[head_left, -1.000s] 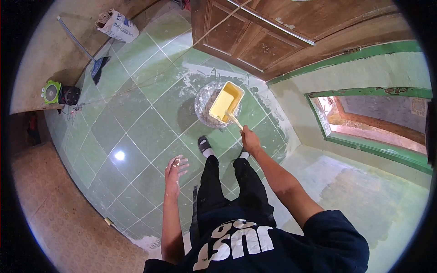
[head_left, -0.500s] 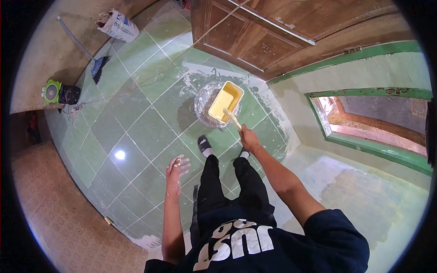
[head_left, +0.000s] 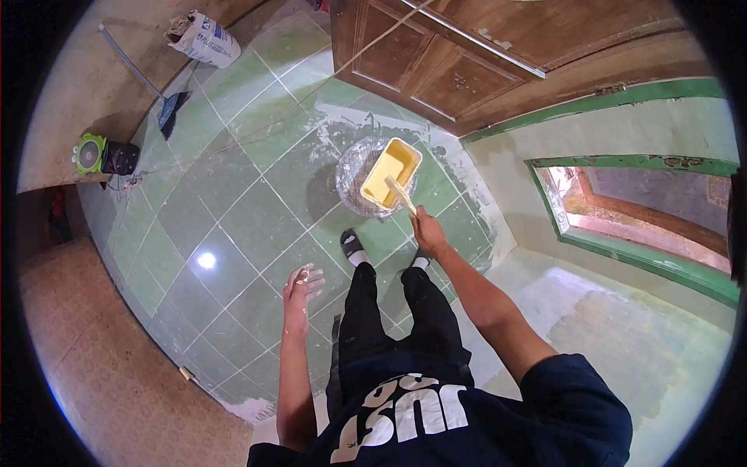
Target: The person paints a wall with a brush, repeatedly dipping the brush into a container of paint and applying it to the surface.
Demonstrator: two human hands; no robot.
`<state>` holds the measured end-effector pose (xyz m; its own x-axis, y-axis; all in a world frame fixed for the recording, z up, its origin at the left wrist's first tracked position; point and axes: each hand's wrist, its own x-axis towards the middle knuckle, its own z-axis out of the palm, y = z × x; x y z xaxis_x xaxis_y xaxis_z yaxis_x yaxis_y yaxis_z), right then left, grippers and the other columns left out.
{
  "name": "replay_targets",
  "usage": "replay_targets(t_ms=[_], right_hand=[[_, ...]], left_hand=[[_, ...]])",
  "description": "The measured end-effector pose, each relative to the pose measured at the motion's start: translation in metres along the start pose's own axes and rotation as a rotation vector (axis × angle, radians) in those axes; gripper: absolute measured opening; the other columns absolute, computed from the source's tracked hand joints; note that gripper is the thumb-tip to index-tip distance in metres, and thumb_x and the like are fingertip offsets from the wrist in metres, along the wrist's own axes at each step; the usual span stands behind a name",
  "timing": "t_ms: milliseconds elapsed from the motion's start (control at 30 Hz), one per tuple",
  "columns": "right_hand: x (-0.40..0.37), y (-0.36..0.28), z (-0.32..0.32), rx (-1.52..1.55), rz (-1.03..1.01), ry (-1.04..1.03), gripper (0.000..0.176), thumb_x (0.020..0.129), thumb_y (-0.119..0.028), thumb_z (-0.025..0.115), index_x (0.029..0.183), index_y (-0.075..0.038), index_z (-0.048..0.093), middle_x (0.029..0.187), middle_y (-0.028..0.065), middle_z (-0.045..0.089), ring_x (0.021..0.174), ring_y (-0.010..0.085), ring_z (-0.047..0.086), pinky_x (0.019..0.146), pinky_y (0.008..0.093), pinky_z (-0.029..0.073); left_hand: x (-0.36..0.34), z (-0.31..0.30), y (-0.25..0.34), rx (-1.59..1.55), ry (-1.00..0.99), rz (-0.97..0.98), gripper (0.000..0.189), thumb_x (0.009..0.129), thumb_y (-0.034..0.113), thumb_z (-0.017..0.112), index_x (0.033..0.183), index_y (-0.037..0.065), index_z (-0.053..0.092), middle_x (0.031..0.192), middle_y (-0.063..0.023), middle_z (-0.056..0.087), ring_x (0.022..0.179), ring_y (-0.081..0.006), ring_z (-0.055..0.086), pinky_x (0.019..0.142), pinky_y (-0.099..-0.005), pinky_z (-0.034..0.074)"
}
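My right hand (head_left: 428, 231) is closed round the pale handle of a paintbrush (head_left: 402, 196), which is smeared with cream colour. The brush's far end reaches into a yellow rectangular tray (head_left: 412, 154); its bristles are hard to make out. The tray sits on top of a round, grey-white splattered bucket (head_left: 350, 180). My left hand (head_left: 299, 288) hangs free above the floor tiles, fingers apart, with white smears on them and nothing held.
Green floor tiles (head_left: 241, 187) carry white smears near the wall. A wooden door (head_left: 436, 70) and a green-framed window opening (head_left: 638, 202) lie ahead and right. A broom (head_left: 167, 113), a white sack (head_left: 206, 43) and a green frog-shaped fan (head_left: 89, 154) stand at left.
Only a slight shift of the whole view shows. My right hand still holds the paintbrush over the tray, and my left hand keeps its pose.
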<state>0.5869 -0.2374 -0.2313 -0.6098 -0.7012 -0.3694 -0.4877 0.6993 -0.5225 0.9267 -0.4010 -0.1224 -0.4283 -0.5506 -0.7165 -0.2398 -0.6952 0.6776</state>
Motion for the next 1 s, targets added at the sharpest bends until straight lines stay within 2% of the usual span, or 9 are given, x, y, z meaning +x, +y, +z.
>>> replay_targets(t_ms=[67,300,400,567,667,767,900,1000], right_hand=[[0.002,0.015,0.009,-0.008,0.046,-0.086,0.025,0.103,-0.027,0.048,0.105,-0.004,0.041,0.083,0.0317,0.063,0.084,0.0545,0.059,0.073,0.0620,0.044],[-0.002,0.007,-0.001,-0.016,0.055,-0.087,0.026,0.102,-0.028,0.049,0.106,-0.003,0.043,0.082,0.0316,0.063,0.083,0.0541,0.060,0.073,0.0620,0.045],[-0.003,-0.003,-0.005,0.001,0.018,-0.049,0.026,0.103,-0.029,0.049,0.106,-0.004,0.044,0.082,0.0311,0.063,0.083,0.0532,0.060,0.073,0.0613,0.045],[-0.008,-0.005,-0.010,0.003,-0.059,0.088,0.025,0.101,-0.028,0.053,0.107,-0.005,0.044,0.098,0.0251,0.064,0.088,0.0501,0.060,0.074,0.0575,0.046],[-0.016,-0.011,-0.022,0.012,-0.049,0.099,0.025,0.099,-0.027,0.056,0.107,-0.007,0.043,0.102,0.0223,0.064,0.090,0.0482,0.061,0.074,0.0556,0.048],[-0.024,-0.024,-0.038,-0.026,0.032,0.056,0.024,0.098,-0.025,0.058,0.108,-0.009,0.042,0.101,0.0214,0.065,0.092,0.0464,0.063,0.075,0.0541,0.049],[-0.031,-0.022,-0.045,-0.047,0.044,0.090,0.025,0.098,-0.026,0.058,0.111,-0.009,0.044,0.102,0.0209,0.065,0.092,0.0447,0.064,0.075,0.0532,0.050],[-0.037,-0.016,-0.043,-0.044,-0.010,0.202,0.028,0.098,-0.029,0.059,0.116,-0.009,0.049,0.097,0.0215,0.066,0.088,0.0430,0.065,0.071,0.0524,0.051]], left_hand=[[-0.001,0.001,0.003,0.001,0.002,0.008,0.048,0.100,0.039,0.051,0.133,0.004,0.055,0.119,-0.0129,0.067,0.105,-0.0235,0.065,0.091,-0.0385,0.049],[0.002,0.004,0.004,0.004,0.004,0.020,0.047,0.101,0.039,0.050,0.132,0.004,0.056,0.118,-0.0129,0.067,0.105,-0.0232,0.065,0.090,-0.0381,0.049],[0.001,0.006,0.004,0.007,0.002,0.020,0.047,0.101,0.039,0.050,0.132,0.004,0.057,0.118,-0.0131,0.067,0.105,-0.0233,0.065,0.090,-0.0384,0.049],[0.001,0.010,0.006,0.013,-0.003,0.014,0.047,0.101,0.039,0.050,0.132,0.004,0.057,0.118,-0.0133,0.067,0.105,-0.0236,0.065,0.091,-0.0392,0.049],[0.001,0.011,0.009,0.017,-0.007,0.015,0.048,0.101,0.040,0.050,0.132,0.004,0.057,0.119,-0.0133,0.067,0.105,-0.0238,0.065,0.091,-0.0397,0.049],[0.003,0.015,0.012,0.021,-0.024,0.021,0.047,0.101,0.039,0.051,0.132,0.004,0.056,0.118,-0.0131,0.067,0.106,-0.0238,0.065,0.091,-0.0400,0.049],[0.002,0.023,0.019,0.017,-0.048,0.038,0.047,0.100,0.039,0.052,0.132,0.004,0.056,0.119,-0.0126,0.067,0.106,-0.0236,0.064,0.092,-0.0401,0.048],[0.005,0.029,0.022,0.025,-0.075,0.032,0.044,0.102,0.037,0.050,0.133,0.006,0.055,0.119,-0.0119,0.067,0.105,-0.0222,0.064,0.090,-0.0379,0.048]])
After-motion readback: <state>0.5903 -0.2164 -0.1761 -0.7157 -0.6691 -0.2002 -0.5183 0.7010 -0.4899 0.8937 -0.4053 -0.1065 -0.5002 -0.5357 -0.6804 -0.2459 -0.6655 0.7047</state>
